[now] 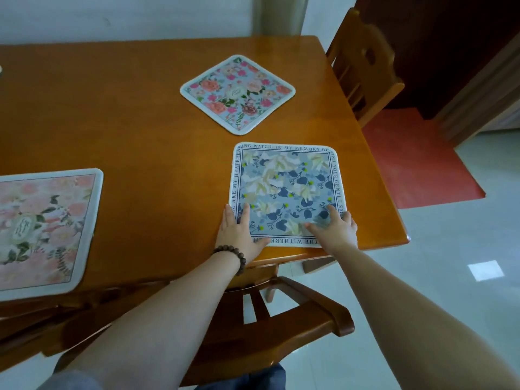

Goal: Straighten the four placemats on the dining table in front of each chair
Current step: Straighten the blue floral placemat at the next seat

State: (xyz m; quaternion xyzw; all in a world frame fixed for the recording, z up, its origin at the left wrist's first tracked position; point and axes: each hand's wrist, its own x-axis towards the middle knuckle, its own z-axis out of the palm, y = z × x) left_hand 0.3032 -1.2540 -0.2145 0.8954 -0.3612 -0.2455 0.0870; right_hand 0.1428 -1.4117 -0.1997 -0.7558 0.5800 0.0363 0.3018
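Note:
A blue floral placemat (pixel 287 181) with a lettered border lies square to the near edge of the wooden dining table (pixel 126 114). My left hand (pixel 239 232) rests flat on its near left corner, fingers spread. Its near right corner is under my right hand (pixel 334 229), also flat and slightly blurred. A pink floral placemat (pixel 237 92) lies further back, turned like a diamond. At the left edge of the view a third, pale pink placemat (pixel 45 229) sits near the table's front edge, partly cut off. A fourth placemat is not in view.
A wooden chair (pixel 281 313) is tucked under the table just below my arms. Another chair (pixel 363 66) stands at the table's right end. Beyond it are a red floor mat (pixel 416 164), pale floor tiles and a dark doorway.

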